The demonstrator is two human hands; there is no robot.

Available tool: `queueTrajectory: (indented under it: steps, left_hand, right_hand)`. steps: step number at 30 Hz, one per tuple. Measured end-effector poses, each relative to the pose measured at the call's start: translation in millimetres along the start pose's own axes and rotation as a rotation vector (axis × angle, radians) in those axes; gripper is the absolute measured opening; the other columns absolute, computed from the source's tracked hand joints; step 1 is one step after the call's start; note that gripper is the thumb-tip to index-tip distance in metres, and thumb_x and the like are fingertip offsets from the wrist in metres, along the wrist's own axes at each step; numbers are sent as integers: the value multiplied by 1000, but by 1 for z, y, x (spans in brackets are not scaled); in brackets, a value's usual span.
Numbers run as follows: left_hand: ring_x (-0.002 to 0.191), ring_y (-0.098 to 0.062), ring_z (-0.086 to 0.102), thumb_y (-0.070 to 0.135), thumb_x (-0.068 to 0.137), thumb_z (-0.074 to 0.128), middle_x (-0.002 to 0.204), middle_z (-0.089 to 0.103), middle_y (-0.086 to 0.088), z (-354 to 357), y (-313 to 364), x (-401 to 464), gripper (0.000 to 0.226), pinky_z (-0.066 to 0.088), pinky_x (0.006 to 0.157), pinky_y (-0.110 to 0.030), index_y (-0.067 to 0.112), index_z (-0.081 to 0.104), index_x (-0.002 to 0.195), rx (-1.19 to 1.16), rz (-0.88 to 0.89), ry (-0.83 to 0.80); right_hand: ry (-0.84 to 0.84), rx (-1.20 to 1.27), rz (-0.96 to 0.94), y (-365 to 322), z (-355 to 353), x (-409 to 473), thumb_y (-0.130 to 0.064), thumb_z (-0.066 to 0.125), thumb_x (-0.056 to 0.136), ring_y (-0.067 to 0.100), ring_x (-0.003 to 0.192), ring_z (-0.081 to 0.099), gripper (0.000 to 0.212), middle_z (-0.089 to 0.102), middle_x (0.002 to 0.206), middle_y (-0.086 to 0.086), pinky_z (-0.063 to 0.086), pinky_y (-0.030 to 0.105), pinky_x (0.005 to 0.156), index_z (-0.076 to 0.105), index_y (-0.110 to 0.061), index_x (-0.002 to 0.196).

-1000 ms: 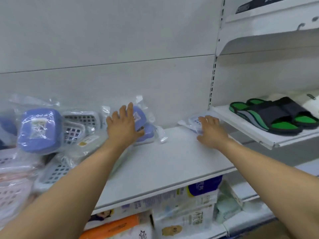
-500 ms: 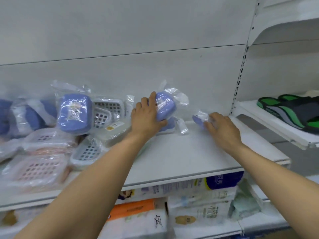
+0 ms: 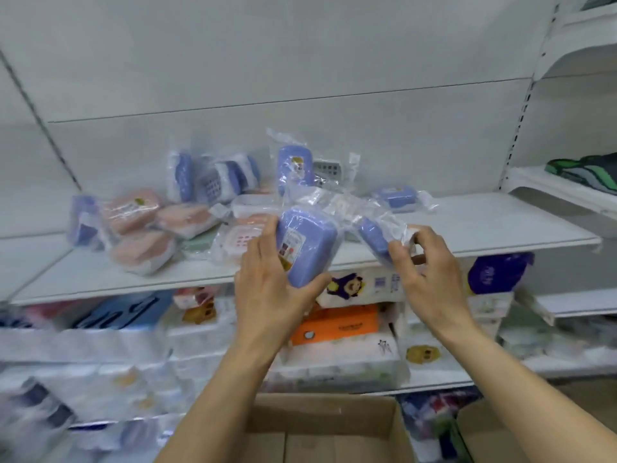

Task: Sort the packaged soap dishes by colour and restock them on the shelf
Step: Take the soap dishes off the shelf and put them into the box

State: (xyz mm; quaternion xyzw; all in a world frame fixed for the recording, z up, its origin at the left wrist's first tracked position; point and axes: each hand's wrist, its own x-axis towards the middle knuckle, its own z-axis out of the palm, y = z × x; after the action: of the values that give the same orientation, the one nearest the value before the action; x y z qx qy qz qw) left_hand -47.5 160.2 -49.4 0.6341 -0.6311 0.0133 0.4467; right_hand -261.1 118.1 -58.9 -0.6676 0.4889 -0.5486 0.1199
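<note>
Soap dishes in clear bags, two of them held up in front of the white shelf (image 3: 484, 228) edge. Left hand (image 3: 267, 292) wrapped round a blue soap dish (image 3: 307, 248), thumb under its lower end, fingers along its left side, label facing out. Right hand (image 3: 430, 279) pinching a second blue soap dish (image 3: 375, 240) by its crinkled bag, fingertips curled on the plastic, dish tilted and just beside the first. Bags of the two touching above them.

Behind, on the shelf: a third blue dish (image 3: 395, 197) lying flat near the middle, apart from the rest. Further left, a loose pile: blue dish standing upright (image 3: 295, 168) with a white grid insert (image 3: 329, 168) beside it, more blue ones (image 3: 213, 182) leaning at the back, pink dishes (image 3: 140, 228) heaped at the front left, a pale green one (image 3: 197, 243) half buried among them.

Below the shelf, blurred packs of tissue, among them an orange pack (image 3: 337, 325). Open cardboard box (image 3: 320, 429) at the bottom, under the forearms. On the next shelf bay to the right, a black and green sandal (image 3: 584, 170), cut off by the frame edge.
</note>
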Motion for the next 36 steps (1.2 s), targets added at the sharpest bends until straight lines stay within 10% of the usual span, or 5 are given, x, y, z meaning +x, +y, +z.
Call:
queueTrajectory:
  steps: [15,23,36]
  left_hand:
    - [125,-24,48,54,62,83,141,45,-1,-258,-206,-155,109,45,101,-46,23,28,151,205,-401,108]
    - [130,-19,44,52,64,84,143,44,3,-323,-310,-166,105,43,102,-40,24,29,148,294,-541,146]
    - [132,-21,43,59,66,79,146,40,2,-437,-526,-114,106,44,104,-47,26,23,150,312,-747,210]
  right_hand:
    - [-469,357,-29,-205,217,-164,-29,55,97,27,73,51,24,56,80,13,41,41,62,51,-9,85]
    - [-635,458,67,-281,350,-190,-25,57,95,5,57,34,33,39,62,-11,31,21,56,38,-23,67]
    - [-828,490,223,-383,606,-195,-29,55,95,19,69,45,31,47,72,5,51,57,75,46,-8,74]
